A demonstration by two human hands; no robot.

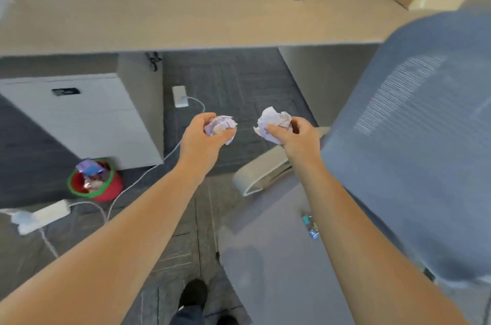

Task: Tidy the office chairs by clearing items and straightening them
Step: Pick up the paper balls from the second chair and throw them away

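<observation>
left hand [206, 136] has its fingers curled tight round a crumpled paper ball [220, 126]; right hand [295, 136] pinches a second paper wad [273, 122]; both held out over the carpet just left of the grey office chair [414, 138]; so i'd say we're mid clearing step, trash picked up but not binned; red bin [93, 182] sits down left by the drawer unit [87, 114], already pretty full; next move is swinging both wads left and low to it; a few small bits [310, 226] remain on the seat

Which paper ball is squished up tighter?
The crumpled paper ball in the left hand. It is a tight wad wrapped in the fingers, while the paper in the right hand is looser, with a flat corner poking up.
</observation>
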